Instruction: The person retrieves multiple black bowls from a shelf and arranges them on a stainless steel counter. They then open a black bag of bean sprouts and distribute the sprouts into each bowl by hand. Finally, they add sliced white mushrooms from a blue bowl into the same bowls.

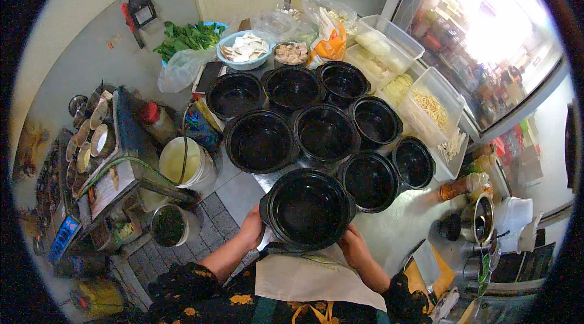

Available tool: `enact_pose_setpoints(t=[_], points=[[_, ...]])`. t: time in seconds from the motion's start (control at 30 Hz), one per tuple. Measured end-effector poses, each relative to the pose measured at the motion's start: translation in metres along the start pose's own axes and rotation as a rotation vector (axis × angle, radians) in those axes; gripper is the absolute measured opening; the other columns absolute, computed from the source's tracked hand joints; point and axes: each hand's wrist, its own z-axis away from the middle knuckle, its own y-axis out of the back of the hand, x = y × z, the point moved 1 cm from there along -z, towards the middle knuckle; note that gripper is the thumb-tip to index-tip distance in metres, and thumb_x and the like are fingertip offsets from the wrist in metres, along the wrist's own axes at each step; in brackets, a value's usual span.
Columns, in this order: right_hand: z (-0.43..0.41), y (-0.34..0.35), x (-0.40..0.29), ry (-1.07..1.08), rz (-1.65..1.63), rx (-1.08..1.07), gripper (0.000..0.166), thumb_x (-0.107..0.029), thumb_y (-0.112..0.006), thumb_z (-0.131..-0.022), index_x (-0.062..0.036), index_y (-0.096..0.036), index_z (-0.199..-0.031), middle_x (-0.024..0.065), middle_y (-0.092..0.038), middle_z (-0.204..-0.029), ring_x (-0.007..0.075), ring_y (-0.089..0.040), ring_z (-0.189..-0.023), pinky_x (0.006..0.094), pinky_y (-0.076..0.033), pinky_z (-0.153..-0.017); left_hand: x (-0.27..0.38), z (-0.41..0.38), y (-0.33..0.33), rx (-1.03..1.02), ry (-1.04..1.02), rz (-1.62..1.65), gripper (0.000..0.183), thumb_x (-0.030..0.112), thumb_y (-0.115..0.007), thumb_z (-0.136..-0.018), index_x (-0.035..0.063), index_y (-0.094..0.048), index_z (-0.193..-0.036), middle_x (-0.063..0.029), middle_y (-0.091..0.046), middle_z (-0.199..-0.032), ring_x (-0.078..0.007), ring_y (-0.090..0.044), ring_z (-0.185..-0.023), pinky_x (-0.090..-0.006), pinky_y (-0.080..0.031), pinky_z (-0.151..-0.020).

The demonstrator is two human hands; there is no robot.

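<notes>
Between my two hands is a round black lidded-style cooking pot (pixel 308 207) with side handles, its inside dark and facing up. My left hand (pixel 252 227) grips its left handle, and my right hand (pixel 355 243) holds its lower right side. Just beyond it stand several more black pots, close together on a metal table (pixel 388 242). Two large ones, a left pot (pixel 260 141) and a middle pot (pixel 326 132), sit nearest the held one. To the right are smaller pots, among them a black pot (pixel 370 181) and another black pot (pixel 413 162).
Behind the pots stand a blue bowl of white slices (pixel 244 66), leafy greens (pixel 189 37) and clear tubs of noodles (pixel 449 135). A cleaver (pixel 426 264) lies on a board at right. White buckets (pixel 200 169) stand at left beside a counter (pixel 109 182) with seasoning bowls.
</notes>
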Motion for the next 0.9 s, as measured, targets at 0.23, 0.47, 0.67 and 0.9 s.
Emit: enact_pose_setpoints(t=[0.23,0.47,0.67,0.9], points=[[-0.020,0.012,0.002,0.026,-0.009,0.019,0.036,-0.011,-0.044,-0.080,-0.0128,-0.043,-0.116,0.0003,-0.050,-0.111,0.0152,-0.046,-0.102,0.0330,-0.034,-0.089,-0.018,-0.045,0.008,-0.157,-0.037,0.002,0.032,0.017,-0.033,-0.088,0.0090,-0.042,-0.118,-0.0030,-0.050,-0.112,-0.0143,-0.045,-0.098,-0.0266,-0.036,-0.084],[-0.008,-0.001,-0.011,0.138,0.077,-0.023,0.046,-0.010,-0.044,-0.079,-0.0123,-0.036,-0.124,0.0013,-0.045,-0.118,0.0147,-0.044,-0.105,0.0316,-0.033,-0.090,-0.024,-0.072,0.013,-0.051,-0.184,-0.056,0.025,0.020,-0.040,-0.084,0.0062,-0.054,-0.100,-0.0026,-0.057,-0.092,-0.0132,-0.048,-0.087,-0.0257,-0.037,-0.078],[0.009,0.002,-0.016,0.333,0.211,-0.024,0.053,-0.011,-0.049,-0.081,-0.0055,-0.028,-0.129,0.0065,-0.032,-0.131,0.0179,-0.029,-0.120,0.0298,-0.025,-0.097,0.004,-0.024,0.013,-0.055,-0.469,-0.046,0.033,0.024,-0.040,-0.088,-0.0006,-0.051,-0.108,-0.0057,-0.053,-0.104,-0.0151,-0.047,-0.098,-0.0262,-0.031,-0.089],[0.012,-0.003,-0.017,0.364,0.164,0.001,0.056,-0.013,-0.056,-0.079,-0.0010,-0.030,-0.127,0.0090,-0.032,-0.131,0.0180,-0.028,-0.121,0.0299,-0.021,-0.099,0.015,-0.007,-0.011,0.054,-0.476,-0.199,0.032,0.022,-0.050,-0.084,-0.0019,-0.051,-0.106,-0.0041,-0.053,-0.102,-0.0124,-0.047,-0.094,-0.0247,-0.033,-0.085]])
